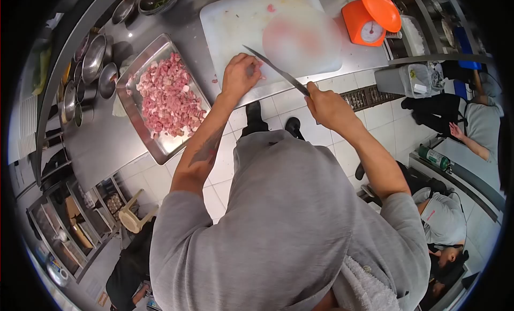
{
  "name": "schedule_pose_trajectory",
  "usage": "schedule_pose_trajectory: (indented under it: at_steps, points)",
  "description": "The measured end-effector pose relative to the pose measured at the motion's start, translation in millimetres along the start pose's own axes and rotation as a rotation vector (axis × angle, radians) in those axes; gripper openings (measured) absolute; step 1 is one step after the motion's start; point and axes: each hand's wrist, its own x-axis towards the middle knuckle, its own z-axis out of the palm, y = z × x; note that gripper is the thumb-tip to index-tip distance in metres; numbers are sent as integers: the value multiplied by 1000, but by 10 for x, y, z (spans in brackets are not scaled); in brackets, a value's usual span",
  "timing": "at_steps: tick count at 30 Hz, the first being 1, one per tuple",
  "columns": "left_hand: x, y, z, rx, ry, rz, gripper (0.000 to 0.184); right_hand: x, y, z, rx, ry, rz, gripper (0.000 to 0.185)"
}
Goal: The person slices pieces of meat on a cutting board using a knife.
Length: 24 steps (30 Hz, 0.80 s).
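My right hand [329, 108] grips a kitchen knife [279, 72] by its handle, the long blade pointing left and away from me over the near edge of the white cutting board [227, 30]. Close to the knife tip, my left hand [242, 75] is over the board's near edge with its fingers curled together. Something small and pinkish shows at its fingertips, too small to name. A scrap of meat [271, 8] lies at the far side of the board, which has a reddish wet smear. Left of the board, a metal tray [130, 96] holds a heap of diced raw meat [170, 96].
An orange kitchen scale [360, 24] stands right of the board. Metal bowls [95, 59] line the counter's left side. A plastic container [409, 79] is at the right. Co-workers [474, 123] are at the right and lower left; a stool [131, 214] stands behind.
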Motion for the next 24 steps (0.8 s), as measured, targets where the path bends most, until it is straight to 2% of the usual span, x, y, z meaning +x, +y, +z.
schedule_pose_trajectory:
  at_steps: [3, 6, 12, 16, 20, 24]
  points:
    - [-8, -3, 71, 1, 60, -29, 15, -167, 48, -112, -129, -3, -20, 25]
    - [-23, 17, 109, 3, 127, 5, 14, -297, 44, -305, -102, -71, 7, 25]
    - [3, -33, 137, -16, 167, 50, 11, -52, 153, -56, -33, -100, -49, 23]
    - [36, -5, 149, -21, 177, 10, 9, 34, 225, 41, -59, -79, -54, 22]
    - [43, 7, 190, 14, 167, -16, 9, 339, 329, 301, -27, -62, -52, 24]
    - [63, -9, 203, 37, 155, -47, 8, 901, 157, 426, 27, 52, -130, 30]
